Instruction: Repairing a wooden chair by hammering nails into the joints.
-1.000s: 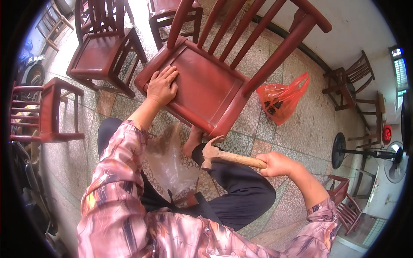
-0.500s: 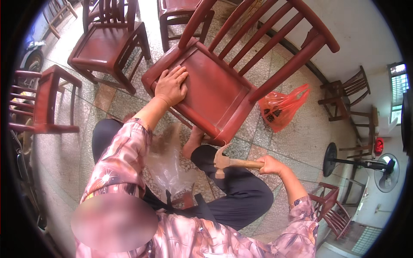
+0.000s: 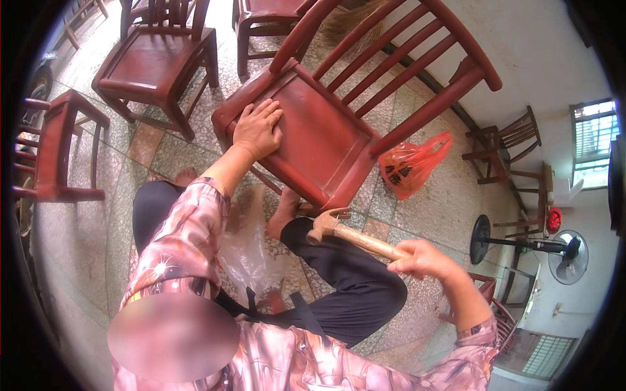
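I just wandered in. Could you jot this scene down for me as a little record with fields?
Left grip: open, resting on the seat of a slat-backed red wooden chair
Right grip: closed around a metal-headed claw hammer by its wooden handle
Hammer position: head near the chair's closest corner; touching or not is unclear
Speckled tile floor: translucent red plastic bag, dark contents inside; crumpled clear plastic
Background: other dark-red wooden chairs, a round-headed standing fan

- I have the left hand (image 3: 258,130) flat, palm down, fingers forward and close together.
- My left forearm (image 3: 228,171) slants forward and to the right.
- I see the right hand (image 3: 422,259) curled in a grip.
- My right forearm (image 3: 469,301) angles forward and inward.
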A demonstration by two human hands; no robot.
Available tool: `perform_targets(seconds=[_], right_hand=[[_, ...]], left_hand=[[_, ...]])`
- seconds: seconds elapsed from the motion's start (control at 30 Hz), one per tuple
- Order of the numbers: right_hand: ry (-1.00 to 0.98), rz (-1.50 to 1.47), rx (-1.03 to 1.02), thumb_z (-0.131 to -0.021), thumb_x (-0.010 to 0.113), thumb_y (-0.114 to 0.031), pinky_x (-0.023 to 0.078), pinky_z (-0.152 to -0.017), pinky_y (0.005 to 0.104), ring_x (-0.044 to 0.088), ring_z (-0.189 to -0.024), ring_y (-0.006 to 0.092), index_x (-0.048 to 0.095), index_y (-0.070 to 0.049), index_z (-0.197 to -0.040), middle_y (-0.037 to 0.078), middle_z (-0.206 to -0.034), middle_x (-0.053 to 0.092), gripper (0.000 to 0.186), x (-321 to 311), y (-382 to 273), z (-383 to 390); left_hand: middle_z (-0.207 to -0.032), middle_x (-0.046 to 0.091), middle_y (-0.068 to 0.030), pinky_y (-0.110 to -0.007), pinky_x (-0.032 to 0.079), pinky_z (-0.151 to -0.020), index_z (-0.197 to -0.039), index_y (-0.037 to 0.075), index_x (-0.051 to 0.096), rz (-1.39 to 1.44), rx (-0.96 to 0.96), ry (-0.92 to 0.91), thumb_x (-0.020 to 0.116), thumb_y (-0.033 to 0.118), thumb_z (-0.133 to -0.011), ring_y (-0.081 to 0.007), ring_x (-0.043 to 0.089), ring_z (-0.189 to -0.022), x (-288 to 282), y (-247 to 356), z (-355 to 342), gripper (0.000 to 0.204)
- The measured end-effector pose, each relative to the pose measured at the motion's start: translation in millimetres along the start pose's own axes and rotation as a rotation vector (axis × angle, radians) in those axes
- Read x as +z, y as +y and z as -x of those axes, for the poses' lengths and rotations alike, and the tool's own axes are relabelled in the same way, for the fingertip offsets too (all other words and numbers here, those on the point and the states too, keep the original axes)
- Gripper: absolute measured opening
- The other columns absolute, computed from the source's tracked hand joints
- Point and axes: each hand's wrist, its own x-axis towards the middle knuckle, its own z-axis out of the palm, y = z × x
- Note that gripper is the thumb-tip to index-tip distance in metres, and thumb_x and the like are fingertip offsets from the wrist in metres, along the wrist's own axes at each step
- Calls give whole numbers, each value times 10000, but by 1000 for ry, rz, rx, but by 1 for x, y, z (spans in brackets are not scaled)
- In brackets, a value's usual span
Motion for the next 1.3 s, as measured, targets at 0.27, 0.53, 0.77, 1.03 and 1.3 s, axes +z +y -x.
perform_targets(seconds=[0.27,0.53,0.77,1.03,1.3], right_hand=[[480,218,-445,-688,768,-178,445,-608,273,566,-660,133,652,-24,-823,41,-691,591,235,1,-90,15],[589,-883,-1067,-821,633,-96,484,-538,288,521,-513,127,544,-32,-728,40,-613,527,144,40,-61,-58],[510,-365,-777,-810,714,-166,385,-374,260,445,-373,106,515,-58,-695,14,-517,490,254,29,-161,-122],[705,-442,-730,-790,728,-158,396,-415,259,453,-443,82,533,-68,-718,-9,-570,503,226,47,-176,-122],[732,-709,-1081,-834,565,21,486,-556,306,462,-474,121,462,-102,-747,7,-587,459,183,85,-107,-65]], left_hand=[[-1335,550,-61,-437,319,-1077,-1139,95,630,12,9,-14,531,193,-775,-192,443,-1305,1,0,1,390],[-1332,555,-54,-453,307,-1078,-1139,106,636,25,6,-19,532,229,-775,-194,436,-1309,2,5,-2,398],[-1315,565,-59,-449,317,-1071,-1108,98,644,41,-9,19,549,205,-768,-196,451,-1296,2,2,3,369],[-1269,585,-85,-467,330,-1055,-1052,84,660,127,-4,96,576,200,-745,-219,483,-1254,1,3,2,339],[-1239,607,-63,-460,342,-1047,-1031,89,675,136,-4,106,584,194,-730,-209,492,-1246,5,-2,5,331]])
